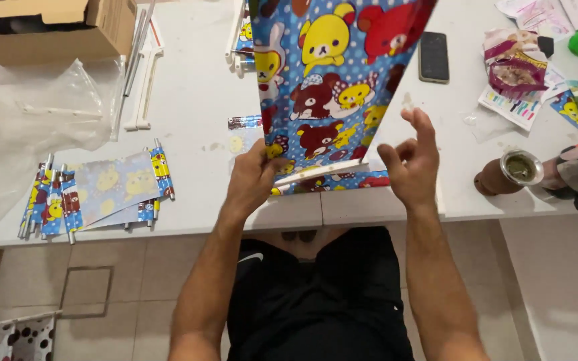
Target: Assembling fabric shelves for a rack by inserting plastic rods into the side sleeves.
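Note:
I hold up a glossy blue sheet printed with cartoon bears (332,80), standing upright over the near edge of the white table (195,100). My left hand (252,175) pinches its lower left corner. A thin white stick (321,172) lies along the sheet's bottom edge. My right hand (413,164) is at the lower right corner, thumb against the stick's end, fingers spread apart and raised.
A pile of finished rolled blue pieces (95,194) lies at the left. Clear plastic bags (28,127), a cardboard box (48,27) and white sticks (143,73) sit beyond. A black phone (433,57), paper scraps (523,73) and a brown tool (510,172) are at the right.

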